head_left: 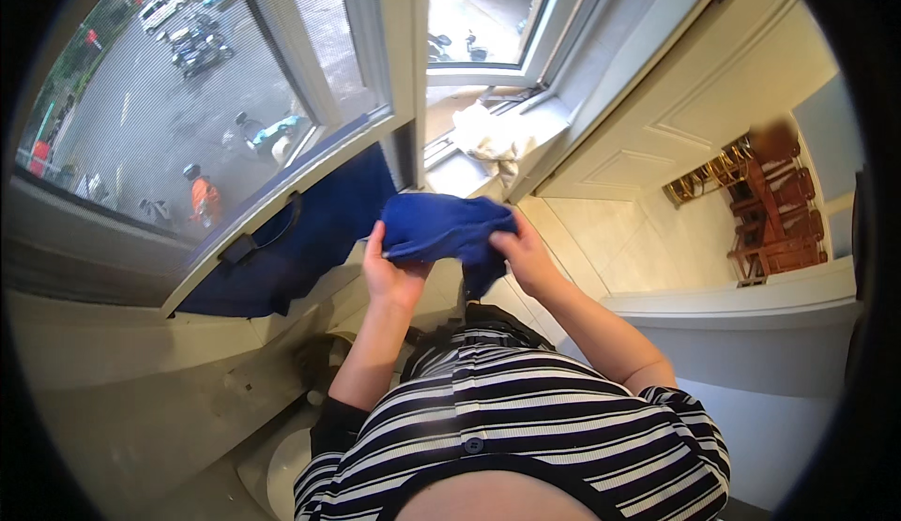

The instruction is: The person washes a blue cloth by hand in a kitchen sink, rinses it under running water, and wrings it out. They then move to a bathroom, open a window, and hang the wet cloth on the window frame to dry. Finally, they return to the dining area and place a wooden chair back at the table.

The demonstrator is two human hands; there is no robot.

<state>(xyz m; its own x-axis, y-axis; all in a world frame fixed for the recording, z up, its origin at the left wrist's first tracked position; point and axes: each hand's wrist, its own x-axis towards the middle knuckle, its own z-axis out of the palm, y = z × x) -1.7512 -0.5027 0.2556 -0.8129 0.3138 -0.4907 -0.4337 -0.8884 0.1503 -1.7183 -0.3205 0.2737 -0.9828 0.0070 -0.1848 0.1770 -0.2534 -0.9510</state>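
Observation:
A blue cloth (pixel 440 222) is bunched and partly folded between my hands, with one end hanging down on the right. My left hand (pixel 394 274) supports its left end from below, thumb along the edge. On the other side my right hand (pixel 519 246) grips the cloth's right end. Just left of my hands, a second dark blue cloth (pixel 331 215) hangs at the lower part of a screened window sash (pixel 292 201). A black handle (pixel 260 236) sits on that sash's frame, in front of the hanging cloth.
A crumpled white cloth (pixel 493 137) lies on the window sill (pixel 545 130) beyond my hands. The white panelled door (pixel 676 113) stands to the right, with wooden furniture (pixel 771 211) past the doorway. A toilet (pixel 288 468) is at lower left. Outside, a person in orange (pixel 204 201) and parked scooters (pixel 193 46) show.

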